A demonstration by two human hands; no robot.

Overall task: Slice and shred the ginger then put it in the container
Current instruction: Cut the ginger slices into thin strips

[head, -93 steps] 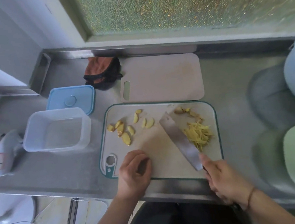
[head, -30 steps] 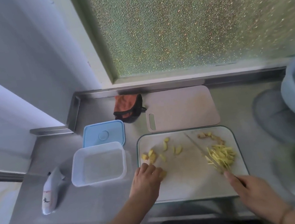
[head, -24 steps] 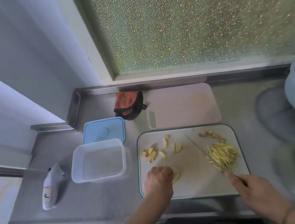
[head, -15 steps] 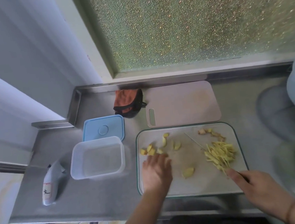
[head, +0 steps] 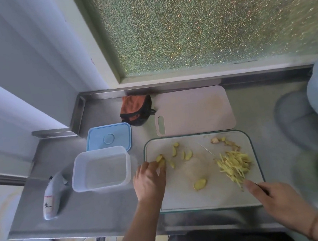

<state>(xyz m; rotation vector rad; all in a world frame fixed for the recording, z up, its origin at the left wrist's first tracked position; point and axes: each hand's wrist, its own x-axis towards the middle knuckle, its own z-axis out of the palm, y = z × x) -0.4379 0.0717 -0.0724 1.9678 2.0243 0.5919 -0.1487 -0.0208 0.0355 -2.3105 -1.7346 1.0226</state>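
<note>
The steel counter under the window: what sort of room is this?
Most likely a kitchen prep corner. The steel counter carries a cutting board with ginger slices and shreds, beside a clear container and its blue lid.

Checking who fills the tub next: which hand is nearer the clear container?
Left. The left hand is just right of the container; the right hand is across the board.

Yellow ginger slices (head: 185, 155) are scattered flat over the left half of the green-rimmed cutting board (head: 212, 199), one slice (head: 200, 184) off alone nearer the front. Shredded ginger (head: 234, 163) sits piled on the right. The clear container (head: 100, 168) stands open just left of the board.
</note>
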